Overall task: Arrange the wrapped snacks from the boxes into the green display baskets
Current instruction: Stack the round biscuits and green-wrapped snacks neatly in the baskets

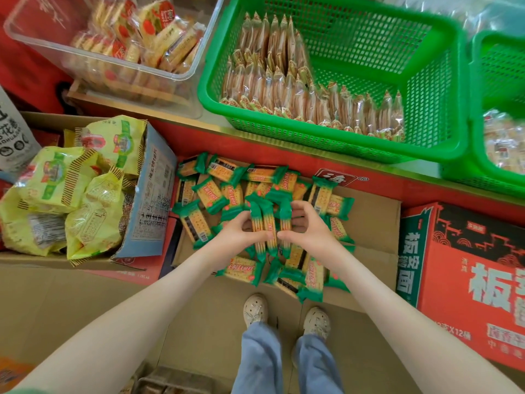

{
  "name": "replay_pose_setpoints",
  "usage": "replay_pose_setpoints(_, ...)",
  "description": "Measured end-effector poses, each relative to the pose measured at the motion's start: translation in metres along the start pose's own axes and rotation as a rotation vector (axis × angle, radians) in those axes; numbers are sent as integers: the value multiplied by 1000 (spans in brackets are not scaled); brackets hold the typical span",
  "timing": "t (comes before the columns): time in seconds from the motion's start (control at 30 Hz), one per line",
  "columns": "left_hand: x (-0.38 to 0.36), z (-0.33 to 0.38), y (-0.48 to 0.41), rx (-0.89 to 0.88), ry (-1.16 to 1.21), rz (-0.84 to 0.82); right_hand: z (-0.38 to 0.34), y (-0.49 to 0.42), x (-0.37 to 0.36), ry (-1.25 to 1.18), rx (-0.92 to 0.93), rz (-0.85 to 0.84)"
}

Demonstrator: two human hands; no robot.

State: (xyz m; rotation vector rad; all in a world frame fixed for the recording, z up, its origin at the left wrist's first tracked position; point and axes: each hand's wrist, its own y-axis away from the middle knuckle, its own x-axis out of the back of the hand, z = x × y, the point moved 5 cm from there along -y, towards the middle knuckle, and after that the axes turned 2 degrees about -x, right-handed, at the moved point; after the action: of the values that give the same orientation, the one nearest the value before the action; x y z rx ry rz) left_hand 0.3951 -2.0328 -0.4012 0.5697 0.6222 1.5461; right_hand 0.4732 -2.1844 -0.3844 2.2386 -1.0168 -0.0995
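Left hand [241,233] and right hand [308,226] together clamp a green-wrapped cracker bundle [268,223] above the cardboard box [369,223]; the green basket [326,145] seems only half-filled.

Bare right half of green basket [383,52]; packet rows [284,92] along left and front

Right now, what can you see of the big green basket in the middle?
The green basket is rectangular plastic, with mesh walls and a thick rim, upright on the red-fronted shelf. Clear-wrapped brown snacks stand on edge in rows along its left side and front; its right rear floor is bare. A clear tub sits to its left, a second basket to its right.
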Motion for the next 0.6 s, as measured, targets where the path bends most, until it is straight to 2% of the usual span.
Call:
replay_pose_setpoints(0.13,-18,18,0,-27,-21,-112,0,9,10,-153,-46,-81)
replay_pose_setpoints(0.3,-43,51,4,-40,-157,-204,-6,39,41,-199,-60,-104)
replay_pose_setpoints(0.47,-105,118,21,-184,-380,-285,-18,94,105,-263,13,5)
replay_pose_setpoints(0.6,-193,173,37,-349,-529,-331,-17,158,183,-309,111,139)
